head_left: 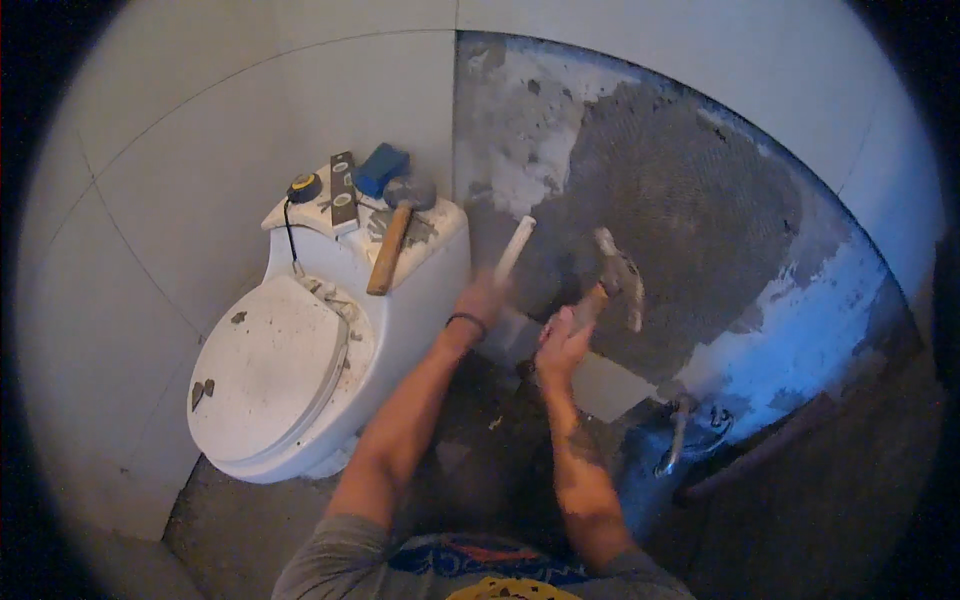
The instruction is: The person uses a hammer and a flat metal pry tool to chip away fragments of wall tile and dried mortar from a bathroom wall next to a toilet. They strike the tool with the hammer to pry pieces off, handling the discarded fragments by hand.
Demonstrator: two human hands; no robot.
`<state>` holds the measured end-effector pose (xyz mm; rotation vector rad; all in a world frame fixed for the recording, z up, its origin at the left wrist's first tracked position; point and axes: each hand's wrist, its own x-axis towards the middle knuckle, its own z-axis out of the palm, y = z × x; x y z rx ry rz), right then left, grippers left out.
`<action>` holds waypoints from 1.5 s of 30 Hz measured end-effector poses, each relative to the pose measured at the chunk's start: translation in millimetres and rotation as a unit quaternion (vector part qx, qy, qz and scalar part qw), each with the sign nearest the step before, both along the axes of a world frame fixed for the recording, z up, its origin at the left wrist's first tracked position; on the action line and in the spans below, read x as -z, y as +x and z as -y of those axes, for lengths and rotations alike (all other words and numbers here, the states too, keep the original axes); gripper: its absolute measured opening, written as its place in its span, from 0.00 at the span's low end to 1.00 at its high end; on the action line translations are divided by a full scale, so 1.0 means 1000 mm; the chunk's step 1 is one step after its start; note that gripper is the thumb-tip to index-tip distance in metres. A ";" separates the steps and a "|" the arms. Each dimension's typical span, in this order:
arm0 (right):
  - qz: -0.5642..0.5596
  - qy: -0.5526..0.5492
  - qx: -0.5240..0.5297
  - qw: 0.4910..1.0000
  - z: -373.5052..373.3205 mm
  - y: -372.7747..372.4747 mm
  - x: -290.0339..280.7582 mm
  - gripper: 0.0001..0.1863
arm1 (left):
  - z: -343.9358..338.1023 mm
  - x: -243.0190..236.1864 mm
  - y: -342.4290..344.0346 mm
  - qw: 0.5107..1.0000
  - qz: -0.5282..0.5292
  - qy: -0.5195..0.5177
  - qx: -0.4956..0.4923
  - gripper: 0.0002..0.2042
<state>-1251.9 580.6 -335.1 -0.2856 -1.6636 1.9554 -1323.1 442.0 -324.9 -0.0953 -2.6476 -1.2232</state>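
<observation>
The left hand [482, 300], blurred in my feed, grasps a pale cylindrical rod [516, 248] that slants up from the fist; a dark wristband [466, 320] circles that wrist. The right hand [563, 345] is wrapped around the handle of a hammer [622, 278], whose curved, dirty head I see just above the fingers. Both tools sit side by side, apart, in front of a wall patch [690, 190] of bare, combed mortar.

To the left I have a white toilet [440, 265], its lid [270, 360] down and strewn with crumbs. On the tank top lie a wooden-handled mallet [393, 240], a short spirit level [343, 192], a yellow-and-black tape measure [304, 187] and a blue sponge [381, 168]. I can read no marking on any of these tools at this size. Large printed letters do show across the grey T-shirt [335, 560], partly cut by the lower edge.
</observation>
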 end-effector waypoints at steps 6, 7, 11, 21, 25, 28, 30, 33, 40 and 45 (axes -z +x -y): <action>-0.063 0.296 0.029 0.953 -0.010 -0.032 0.023 0.18 | 0.007 0.007 -0.006 1.000 -0.002 0.005 0.006 0.20; -0.012 0.169 0.003 0.986 -0.001 -0.016 0.016 0.19 | 0.014 0.014 -0.004 1.000 0.011 -0.005 -0.011 0.21; -0.260 0.328 0.181 0.890 -0.010 -0.023 -0.008 0.18 | -0.009 0.008 -0.001 1.000 -0.010 0.011 0.022 0.21; -0.102 0.313 0.044 0.943 -0.009 -0.019 -0.019 0.19 | -0.009 0.011 -0.008 0.999 -0.032 0.018 0.006 0.22; 0.081 0.299 -0.029 0.950 -0.005 -0.016 -0.025 0.19 | 0.008 0.019 -0.016 0.996 -0.051 0.069 0.021 0.22; -0.034 0.225 0.039 0.973 0.000 -0.010 -0.028 0.18 | 0.009 0.024 -0.019 0.997 -0.026 0.071 0.016 0.22; 0.003 0.187 0.012 0.982 0.012 0.006 -0.058 0.18 | 0.016 0.032 -0.020 0.997 -0.053 0.049 0.030 0.22; 0.019 0.119 0.030 0.992 0.020 0.010 -0.066 0.16 | -0.002 0.017 -0.016 0.998 -0.043 0.035 0.038 0.22; 0.087 0.230 -0.041 0.968 0.028 -0.015 -0.068 0.15 | 0.001 0.023 -0.025 0.998 -0.031 0.046 -0.021 0.22; -0.041 0.177 0.064 0.981 0.022 -0.021 -0.032 0.17 | -0.010 0.000 -0.013 0.998 0.041 0.042 -0.006 0.21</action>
